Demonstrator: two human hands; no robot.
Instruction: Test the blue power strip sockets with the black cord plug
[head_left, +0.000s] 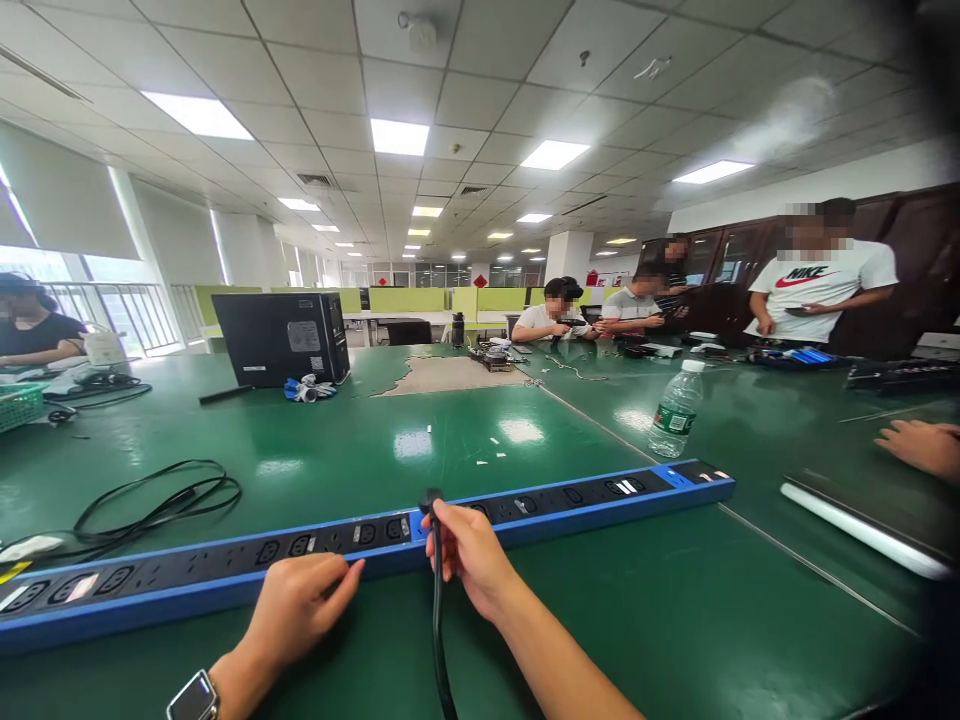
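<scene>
A long blue and black power strip [600, 495] lies across the green table [675, 620] in front of me. My left hand [296, 600], with a watch on its wrist, rests with curled fingers on the strip's near edge. My right hand [469, 550] is closed on a black plug [431, 500] whose cable [439, 640] runs down toward me. The plug sits at a socket near the strip's middle.
A water bottle [675, 410] stands behind the strip's right end. A coiled black cable [161, 500] lies at left, a black computer case [281, 335] farther back. Another person's hand [919, 445] rests at right by a white tube [855, 525]. Several people sit at the far tables.
</scene>
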